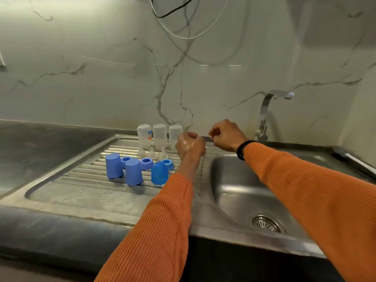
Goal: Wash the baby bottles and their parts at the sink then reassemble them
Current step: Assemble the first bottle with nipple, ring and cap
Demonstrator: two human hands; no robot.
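Ribbed drainboard (pixel 67 180), left of basin: three blue caps (pixel 133 171), three blue collars (pixel 147 163), three clear teats (pixel 152 153), three clear bottles (pixel 159 136) inverted, probably draining. Left hand (pixel 190 145), wet, clenched above drainboard edge, apparently empty. Right hand (pixel 225 136) curled, pinching; contents indiscernible. Sink basin (pixel 234 192) holds no parts.

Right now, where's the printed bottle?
Head view: the printed bottle stands inverted at the drainboard's back edge, leftmost of three bottles, behind the teats.
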